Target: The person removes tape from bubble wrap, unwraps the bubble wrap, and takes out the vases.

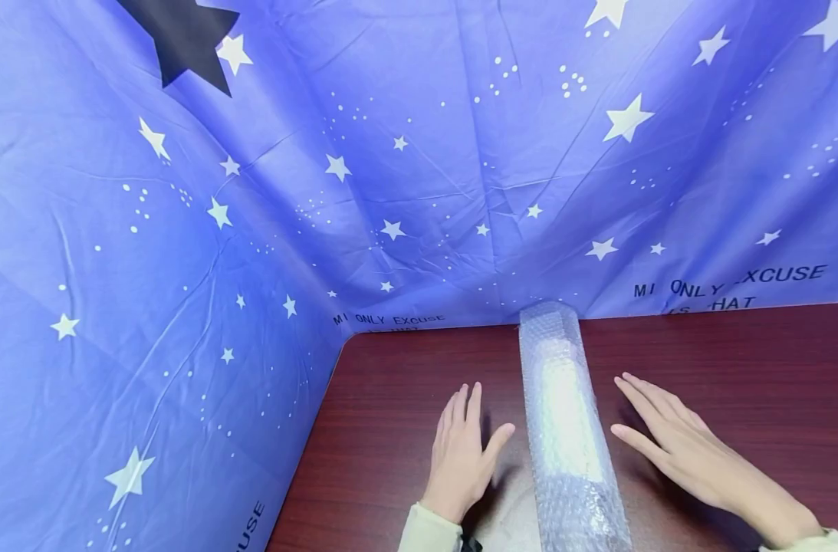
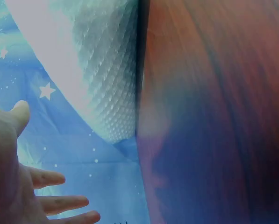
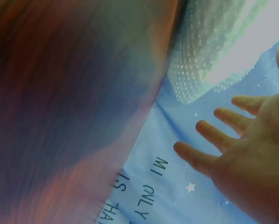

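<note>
Left hand point(image 1: 460, 452) wide at nine o'clock from bubble wrap point(image 1: 572, 437), right hand point(image 1: 698, 456) likewise at three; light, even squeeze seems best.

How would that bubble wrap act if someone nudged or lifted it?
The bubble wrap would probably feel light for its size, since its surface looks like thin, bubbled film, though I can't see what is inside. Those bubbles should squash a little when gripped. Its long, rounded shape suggests it might roll sideways across the table if pushed.
</note>
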Available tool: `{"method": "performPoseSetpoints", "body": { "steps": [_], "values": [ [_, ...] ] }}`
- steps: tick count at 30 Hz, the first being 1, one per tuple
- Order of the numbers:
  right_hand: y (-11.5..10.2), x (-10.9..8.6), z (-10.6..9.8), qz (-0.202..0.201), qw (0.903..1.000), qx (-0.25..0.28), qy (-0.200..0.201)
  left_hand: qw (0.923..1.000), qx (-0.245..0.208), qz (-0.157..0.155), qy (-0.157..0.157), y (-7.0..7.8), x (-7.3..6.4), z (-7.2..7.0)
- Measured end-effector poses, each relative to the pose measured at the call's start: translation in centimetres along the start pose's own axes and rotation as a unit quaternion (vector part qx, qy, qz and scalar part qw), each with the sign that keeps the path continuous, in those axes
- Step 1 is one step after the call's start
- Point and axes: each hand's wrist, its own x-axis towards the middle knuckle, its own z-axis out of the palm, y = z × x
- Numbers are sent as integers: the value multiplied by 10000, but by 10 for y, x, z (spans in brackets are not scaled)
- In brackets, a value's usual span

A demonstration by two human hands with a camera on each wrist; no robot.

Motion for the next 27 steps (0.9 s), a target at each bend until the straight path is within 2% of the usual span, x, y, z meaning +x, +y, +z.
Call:
{"method": "performPoseSetpoints", "body": {
  "steps": [5,11,16,21,27],
  "values": [
    [-6,7,2,-93,9999,137,10,9997,-188,24,129,5,-2,3],
    [-10,15,6,-325,9993,-81,153,9985,-547,72,-68,11,-4,4],
    [-16,22,8,-368,9993,39,105,9965,-806,132,-179,15,-6,6],
    [-20,27,10,-414,9990,166,28,9957,-823,358,-231,18,-8,11],
    [-23,31,10,-227,9995,172,-134,9946,-773,594,-363,22,-9,14]
  ]
}}
